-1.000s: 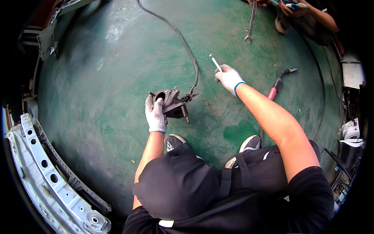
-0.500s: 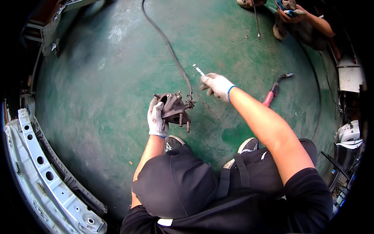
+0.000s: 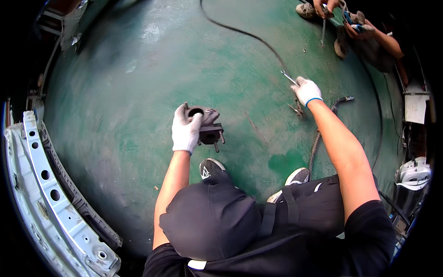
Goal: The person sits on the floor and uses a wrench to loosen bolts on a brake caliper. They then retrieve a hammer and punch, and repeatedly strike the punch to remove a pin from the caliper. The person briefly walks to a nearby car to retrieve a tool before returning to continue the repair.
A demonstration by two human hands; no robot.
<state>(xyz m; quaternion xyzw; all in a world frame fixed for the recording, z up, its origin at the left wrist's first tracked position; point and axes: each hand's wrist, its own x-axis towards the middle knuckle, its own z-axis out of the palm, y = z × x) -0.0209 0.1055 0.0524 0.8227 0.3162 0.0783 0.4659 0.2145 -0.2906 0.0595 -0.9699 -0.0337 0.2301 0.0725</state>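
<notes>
My left hand point(image 3: 186, 130), in a white knit glove, grips a dark brown metal casting point(image 3: 213, 131) by its left side. The casting has a round opening at the top, a flange below and several studs pointing down. Out to the right, my gloved right hand point(image 3: 306, 91) is closed on a thin silver wrench point(image 3: 290, 77), whose end points up and left. Just under that hand is a rusty clamp point(image 3: 296, 110). A dark cable point(image 3: 251, 35) runs down to the wrench's end; whether my fingers also hold cable or clamp is hidden.
A welding torch point(image 3: 344, 99) with its hose lies beyond my right forearm. At the upper right, another person's hands point(image 3: 362, 30) hold things near a rod-like tool point(image 3: 323, 27). A pale perforated metal beam point(image 3: 46, 175) curves along the left; white parts point(image 3: 412, 174) stand at the right.
My right hand has moved right with the wrench. The cable and clamp have come away from the casting and shifted right. The casting has turned in my left hand.
</notes>
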